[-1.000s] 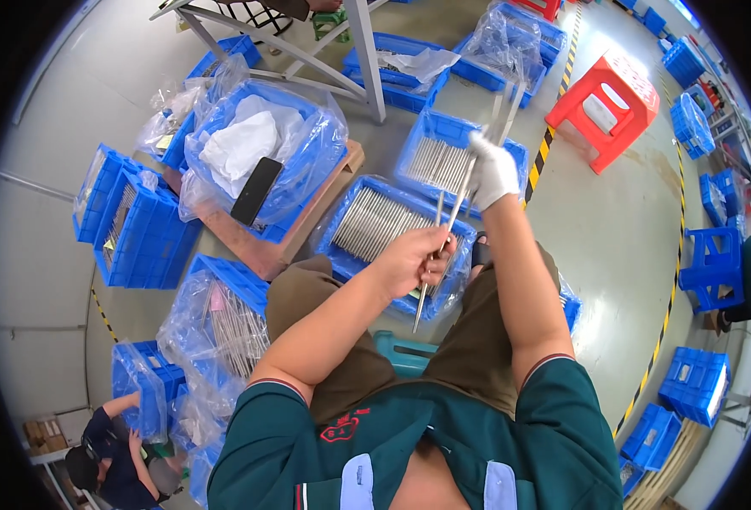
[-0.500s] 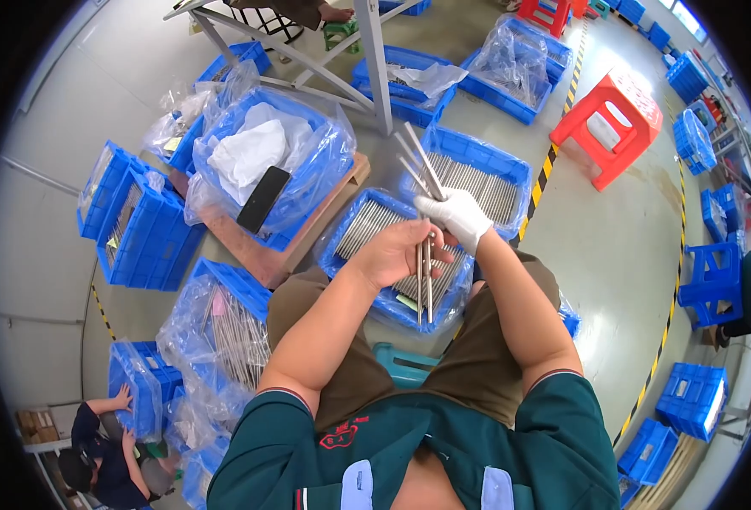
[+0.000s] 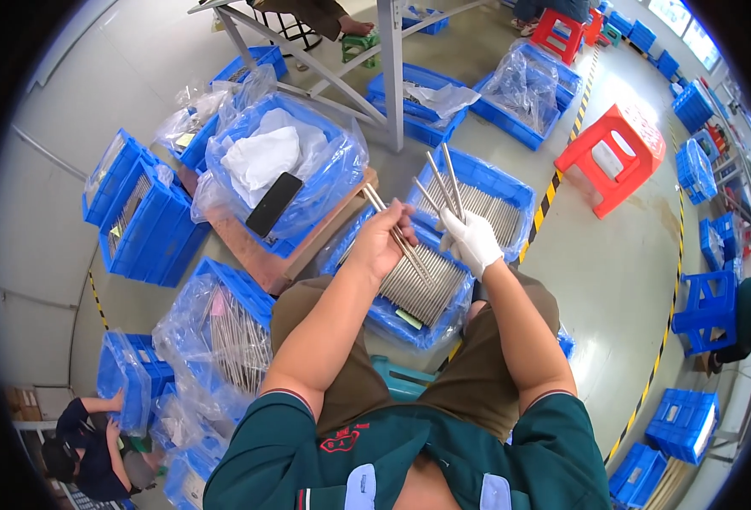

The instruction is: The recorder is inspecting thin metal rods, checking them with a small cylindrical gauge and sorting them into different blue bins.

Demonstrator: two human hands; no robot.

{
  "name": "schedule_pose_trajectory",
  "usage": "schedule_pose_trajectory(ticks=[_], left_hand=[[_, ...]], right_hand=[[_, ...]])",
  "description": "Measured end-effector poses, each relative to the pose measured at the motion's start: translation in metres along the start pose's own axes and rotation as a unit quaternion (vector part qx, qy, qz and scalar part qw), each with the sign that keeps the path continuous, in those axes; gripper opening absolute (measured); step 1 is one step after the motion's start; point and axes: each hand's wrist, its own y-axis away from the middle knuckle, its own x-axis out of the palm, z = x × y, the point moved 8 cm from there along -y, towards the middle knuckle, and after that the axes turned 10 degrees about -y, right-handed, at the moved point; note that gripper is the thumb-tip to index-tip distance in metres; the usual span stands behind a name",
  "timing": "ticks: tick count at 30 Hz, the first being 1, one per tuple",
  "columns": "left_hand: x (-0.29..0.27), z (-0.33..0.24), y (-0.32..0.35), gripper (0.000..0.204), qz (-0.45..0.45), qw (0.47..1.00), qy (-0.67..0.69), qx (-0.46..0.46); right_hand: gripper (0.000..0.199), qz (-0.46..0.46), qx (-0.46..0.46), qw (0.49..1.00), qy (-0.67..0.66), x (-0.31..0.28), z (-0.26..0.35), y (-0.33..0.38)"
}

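Observation:
My left hand [image 3: 382, 244], bare, is closed round a few thin metal rods [image 3: 374, 198], which slant over the near blue crate [image 3: 420, 338]. That crate is lined with clear plastic and holds a row of similar rods [image 3: 422, 293], with a yellow-green tag [image 3: 409, 320] by its near edge. My right hand [image 3: 476, 242], in a white glove, grips several metal rods [image 3: 453, 177] that point up and away, their tips fanned apart. It hangs at the near side of the far blue crate [image 3: 518, 189], which also contains rods laid side by side.
A black phone [image 3: 274, 204] lies on a plastic-lined crate on a wooden pallet [image 3: 248, 255] to the left. A grey metal frame leg [image 3: 390, 85] stands ahead. A red stool [image 3: 618, 157] is at the right. At the lower left another person [image 3: 91, 446] handles a crate.
My hands have moved apart. The left hand's rods have swung from nearly upright to a slant, pointing up-left. My gloved hand has shifted slightly right and nearer, still gripping its rods.

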Motion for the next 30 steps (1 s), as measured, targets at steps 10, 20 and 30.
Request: schedule_pose_trajectory(ticks=[10,20,30], left_hand=[[0.006,-0.005,-0.007,0.034,-0.027,0.997,0.057,0.037],[0.02,0.03,-0.003,0.029,-0.032,0.993,-0.114,0.026],[-0.005,0.01,-0.012,0.017,-0.11,0.992,-0.058,0.014]], right_hand=[[0.03,0.027,0.006,0.998,0.056,0.009,-0.011,0.006],[0.017,0.036,0.044,0.979,-0.197,0.02,-0.009,0.009],[0.024,0.109,0.14,0.95,-0.256,0.026,-0.031,0.005]])
